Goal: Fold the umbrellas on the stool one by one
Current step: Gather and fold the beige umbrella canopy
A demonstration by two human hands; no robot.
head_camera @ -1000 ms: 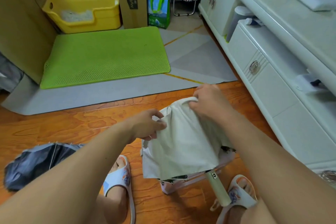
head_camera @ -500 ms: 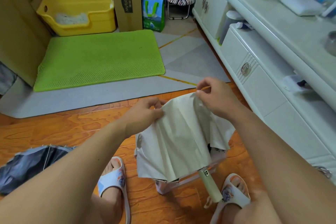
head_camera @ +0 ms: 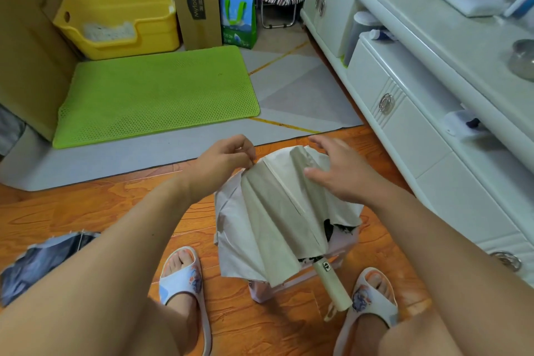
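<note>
The pale umbrella (head_camera: 284, 211) lay across the stool (head_camera: 332, 257), its long axis running from the canopy top, far from the person, down to the cream handle (head_camera: 332, 283), which stuck out past the stool's near edge toward the right sandal (head_camera: 372, 298). The left hand (head_camera: 222, 162) pinched a fold of cloth at the canopy's far left edge, fingers curled on it. The right hand (head_camera: 338, 173) lay spread over the upper right of the canopy, fingers straight and loose, pressing or hovering; contact could not be settled. Both hands sat at the top end, well apart from the handle, so gathering the panels would likely work downward along that axis. The cloth looked thin, matte and limp, creased into long pleats, with a dark lining showing at its lower right. The handle was smooth and cylindrical. A dark umbrella (head_camera: 43, 263) lay crumpled on the glossy wood floor (head_camera: 86, 205) to the left.
</note>
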